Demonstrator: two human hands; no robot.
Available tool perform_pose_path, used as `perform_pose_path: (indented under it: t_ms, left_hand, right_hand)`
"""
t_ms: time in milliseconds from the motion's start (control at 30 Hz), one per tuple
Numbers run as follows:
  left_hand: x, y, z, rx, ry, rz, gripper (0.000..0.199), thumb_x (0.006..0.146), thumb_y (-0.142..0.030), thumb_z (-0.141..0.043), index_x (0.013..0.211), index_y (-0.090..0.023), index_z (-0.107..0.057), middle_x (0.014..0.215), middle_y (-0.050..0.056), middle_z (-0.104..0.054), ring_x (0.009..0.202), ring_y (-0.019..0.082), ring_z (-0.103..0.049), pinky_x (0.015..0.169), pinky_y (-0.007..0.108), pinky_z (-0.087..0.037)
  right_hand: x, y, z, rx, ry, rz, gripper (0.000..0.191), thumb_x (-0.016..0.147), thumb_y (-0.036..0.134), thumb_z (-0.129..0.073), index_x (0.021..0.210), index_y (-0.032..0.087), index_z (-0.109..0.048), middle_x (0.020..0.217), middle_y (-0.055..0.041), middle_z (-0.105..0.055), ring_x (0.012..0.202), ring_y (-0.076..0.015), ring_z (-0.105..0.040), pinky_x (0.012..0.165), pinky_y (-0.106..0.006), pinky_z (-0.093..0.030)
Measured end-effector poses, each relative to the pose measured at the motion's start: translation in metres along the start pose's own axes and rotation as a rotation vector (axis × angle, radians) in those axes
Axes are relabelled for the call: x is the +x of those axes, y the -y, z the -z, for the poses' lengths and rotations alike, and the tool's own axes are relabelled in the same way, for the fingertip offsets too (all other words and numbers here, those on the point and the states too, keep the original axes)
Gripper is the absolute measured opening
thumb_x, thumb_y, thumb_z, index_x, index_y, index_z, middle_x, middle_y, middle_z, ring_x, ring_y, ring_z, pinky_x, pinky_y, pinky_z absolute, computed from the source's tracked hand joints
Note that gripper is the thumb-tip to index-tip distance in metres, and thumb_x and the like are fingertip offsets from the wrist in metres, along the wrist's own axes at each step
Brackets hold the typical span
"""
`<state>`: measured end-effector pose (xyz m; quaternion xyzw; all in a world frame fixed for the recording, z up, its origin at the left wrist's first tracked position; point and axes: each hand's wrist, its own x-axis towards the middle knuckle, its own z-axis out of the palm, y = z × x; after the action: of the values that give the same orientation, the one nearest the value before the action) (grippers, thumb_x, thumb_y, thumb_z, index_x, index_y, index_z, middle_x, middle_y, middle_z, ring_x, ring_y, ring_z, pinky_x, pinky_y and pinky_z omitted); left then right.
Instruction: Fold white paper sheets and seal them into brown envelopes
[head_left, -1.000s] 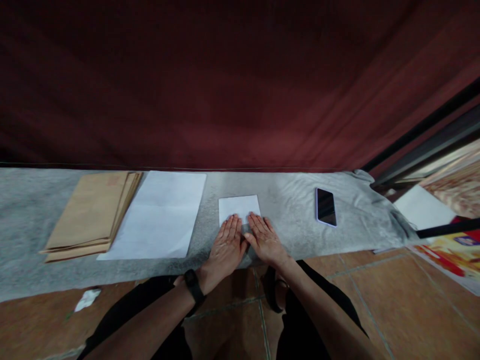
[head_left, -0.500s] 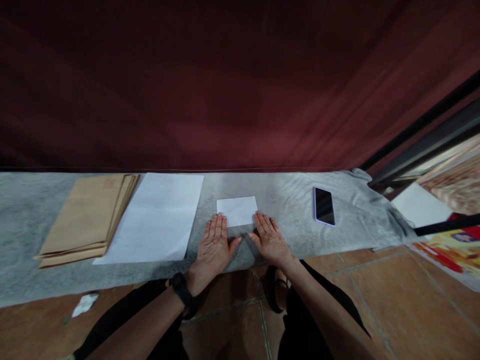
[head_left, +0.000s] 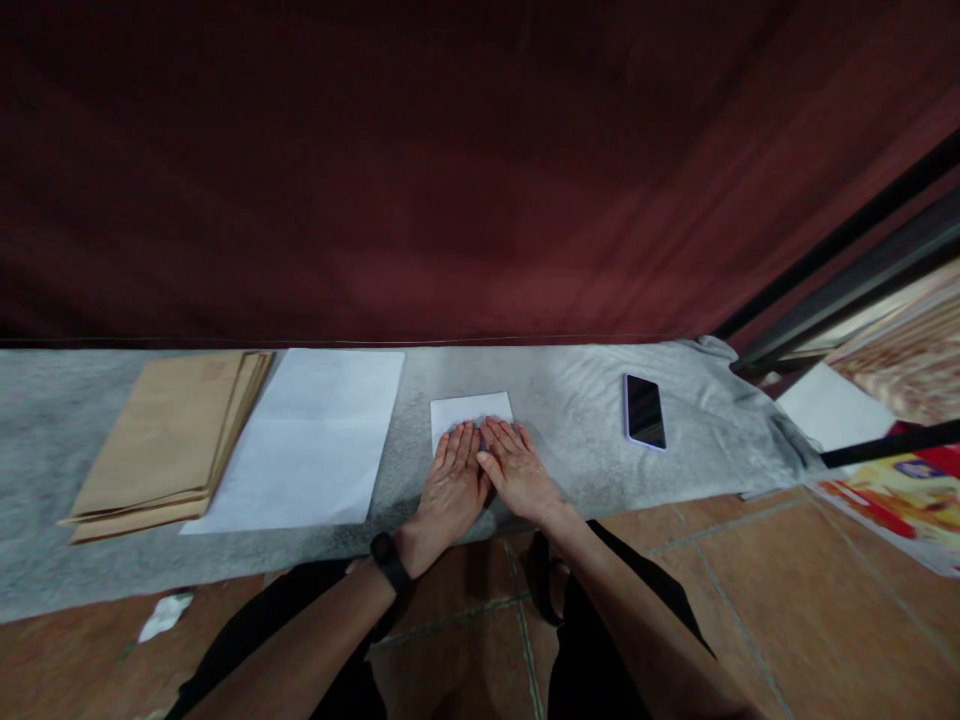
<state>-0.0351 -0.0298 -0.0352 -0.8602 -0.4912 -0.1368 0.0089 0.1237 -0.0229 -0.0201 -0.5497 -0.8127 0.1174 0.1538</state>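
Note:
A small white folded paper (head_left: 461,408) lies flat on the grey cloth in front of me, its near part covered by my hands. My left hand (head_left: 453,478) rests flat on it with fingers stretched out. Beside it, touching or almost touching, my right hand (head_left: 519,474) also lies flat on the paper, fingers extended and its thumb reaching toward the left hand. Neither hand grasps anything. To the left are larger white sheets (head_left: 315,440), spread flat.
Brown paper envelopes (head_left: 161,430) lie stacked at the left. A phone (head_left: 645,411) lies on the grey cloth (head_left: 566,400) at the right. Behind hangs a dark red curtain (head_left: 450,200). A black frame bar (head_left: 847,245) stands at the right, and the floor is tiled (head_left: 735,570).
Both hands have moved inward from the paper's near corners and slightly onto it, coming together over its near part. The paper stays in place.

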Motion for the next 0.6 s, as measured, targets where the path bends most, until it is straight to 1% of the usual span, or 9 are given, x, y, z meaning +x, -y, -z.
perform_pose_path:
  t_ms: [67,167,300,467,600]
  left_hand:
    - [0.003,-0.002,-0.003,0.022,0.022,-0.007,0.063,0.094,-0.019,-0.036,0.154,0.0,-0.027,0.159,0.024,-0.034,0.152,0.029,-0.023,0.124,0.052,-0.023]
    - [0.006,-0.002,-0.006,0.058,0.061,0.006,0.064,0.093,-0.016,-0.037,0.154,0.001,-0.027,0.16,0.026,-0.029,0.152,0.03,-0.021,0.124,0.053,-0.022]
    - [0.007,-0.001,-0.004,0.07,0.073,0.033,0.062,0.094,-0.019,-0.034,0.153,0.001,-0.029,0.162,0.024,-0.026,0.153,0.03,-0.019,0.123,0.052,-0.022]
    - [0.008,0.003,0.002,0.07,0.074,0.093,0.061,0.098,-0.027,-0.031,0.151,0.002,-0.032,0.159,0.024,-0.033,0.153,0.03,-0.021,0.124,0.053,-0.02]
    - [0.009,0.007,0.006,0.083,0.082,0.145,0.062,0.101,-0.034,-0.029,0.15,0.003,-0.036,0.158,0.025,-0.035,0.152,0.031,-0.023,0.124,0.054,-0.017]
  right_hand:
    - [0.003,0.003,-0.003,0.016,0.013,0.005,0.057,0.107,0.046,-0.023,0.154,0.016,-0.037,0.159,-0.008,-0.039,0.15,-0.0213,-0.03,0.125,-0.047,-0.019]
    - [0.006,0.004,-0.007,0.01,0.016,-0.018,0.057,0.107,0.046,-0.023,0.154,0.017,-0.036,0.159,-0.0079,-0.038,0.15,-0.0219,-0.03,0.125,-0.047,-0.019]
    - [0.006,0.004,-0.01,-0.028,0.014,-0.034,0.056,0.107,0.045,-0.024,0.155,0.017,-0.036,0.16,-0.0072,-0.037,0.15,-0.0222,-0.029,0.125,-0.047,-0.018]
    - [0.005,0.003,-0.011,-0.093,-0.003,-0.051,0.056,0.107,0.043,-0.026,0.154,0.015,-0.038,0.16,-0.0081,-0.035,0.15,-0.0231,-0.03,0.124,-0.046,-0.02]
    - [0.004,-0.001,-0.012,-0.144,-0.036,-0.077,0.055,0.107,0.042,-0.029,0.154,0.015,-0.037,0.16,-0.0099,-0.036,0.149,-0.0241,-0.032,0.122,-0.046,-0.023]
